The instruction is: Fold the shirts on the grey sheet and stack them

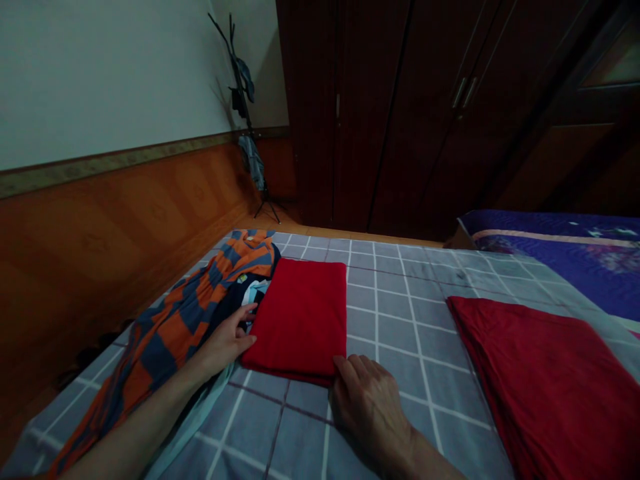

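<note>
left hand open, fingertips pressed to side of folded red cloth — right hand open too, fingers at near edge, both bracketing soft rectangle, seemingly to keep it square. cloth lies flat on grey checked bedsheet, between orange-and-navy striped garment and larger red fabric — matte, thick.

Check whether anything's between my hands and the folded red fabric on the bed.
Nothing visible stands in the way. Your left hand and right hand both touch the folded rectangular red fabric, at its left edge and near corner. The orange-and-navy striped garment lies beside your left hand, not between.
</note>
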The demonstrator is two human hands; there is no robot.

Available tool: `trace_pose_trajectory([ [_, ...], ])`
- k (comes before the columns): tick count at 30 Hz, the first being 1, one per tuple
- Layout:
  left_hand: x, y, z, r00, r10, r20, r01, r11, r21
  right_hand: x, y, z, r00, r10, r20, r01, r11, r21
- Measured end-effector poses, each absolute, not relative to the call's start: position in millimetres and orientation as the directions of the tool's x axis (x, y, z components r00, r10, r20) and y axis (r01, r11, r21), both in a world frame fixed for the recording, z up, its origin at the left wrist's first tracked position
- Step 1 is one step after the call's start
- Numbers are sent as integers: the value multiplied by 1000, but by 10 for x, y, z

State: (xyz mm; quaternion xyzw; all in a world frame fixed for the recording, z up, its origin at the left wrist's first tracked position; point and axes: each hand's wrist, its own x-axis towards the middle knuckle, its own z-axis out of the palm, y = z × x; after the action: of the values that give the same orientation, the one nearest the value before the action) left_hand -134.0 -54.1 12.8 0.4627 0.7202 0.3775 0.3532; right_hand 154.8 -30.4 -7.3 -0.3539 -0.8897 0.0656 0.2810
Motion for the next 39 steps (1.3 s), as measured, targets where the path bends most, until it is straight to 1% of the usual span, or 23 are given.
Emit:
trace_pose_trajectory([
  [2,-1327,-582,86,-319,937,-142,525,299,797,1548,-321,-18,-590,720,366,601,694,-396],
  [3,-1316,-602,70,-322,939,-123,589,301,750,1546,-323,16,-576,757,308,604,648,-464],
  [4,-1302,-621,59,-328,939,-106,647,305,699,1542,-319,51,-551,801,236,608,579,-544],
  [6,-1271,-648,54,-340,936,-93,736,326,593,1527,-291,108,-476,877,60,620,384,-684],
  [7,-1256,-656,58,-346,934,-92,766,338,547,1516,-271,126,-440,898,-18,627,293,-721],
  [8,-1243,-659,65,-347,933,-100,788,347,508,1503,-250,134,-410,909,-74,641,229,-733],
  [10,-1226,-655,83,-341,931,-134,813,363,454,1473,-213,126,-376,920,-110,683,195,-704],
  [13,-1210,-643,115,-326,922,-207,832,384,400,1437,-186,85,-354,930,-101,727,206,-655],
  [15,-1198,-644,135,-323,917,-235,845,391,365,1431,-174,62,-342,933,-109,704,178,-688],
  [18,-1180,-660,154,-315,919,-237,859,383,341,1448,-146,37,-342,930,-136,594,102,-798],
  [20,-1174,-674,155,-311,921,-233,847,380,372,1468,-124,18,-352,924,-148,518,61,-853],
  [21,-1173,-680,152,-313,923,-225,827,381,414,1476,-115,6,-352,925,-142,491,53,-870],
  [23,-1176,-687,140,-325,923,-208,736,385,557,1486,-103,-22,-336,936,-108,455,61,-888],
  [24,-1180,-689,131,-328,921,-211,655,382,652,1484,-99,-37,-326,941,-89,441,68,-895],
  [26,-1186,-688,112,-321,914,-250,433,376,819,1461,-90,-62,-308,949,-71,425,71,-902],
  [28,-1187,-681,108,-301,904,-302,226,376,899,1417,-75,-68,-311,946,-93,411,46,-911],
  [30,-1172,-673,141,-292,899,-326,89,365,927,1372,-55,-39,-305,942,-141,366,-21,-931],
  [32,-1135,-681,217,-291,895,-338,-13,349,937,1371,-49,30,-289,940,-181,280,-98,-955],
  [35,-1070,-775,355,-250,905,-343,-103,327,939,1534,-123,180,-268,945,-188,180,-143,-973],
  [37,-1060,-897,401,-176,925,-336,-47,333,942,1747,-238,273,-318,932,-173,213,-108,-971],
  [39,-1085,-1027,407,-94,938,-335,154,346,926,1978,-370,342,-415,893,-173,354,-17,-935],
])
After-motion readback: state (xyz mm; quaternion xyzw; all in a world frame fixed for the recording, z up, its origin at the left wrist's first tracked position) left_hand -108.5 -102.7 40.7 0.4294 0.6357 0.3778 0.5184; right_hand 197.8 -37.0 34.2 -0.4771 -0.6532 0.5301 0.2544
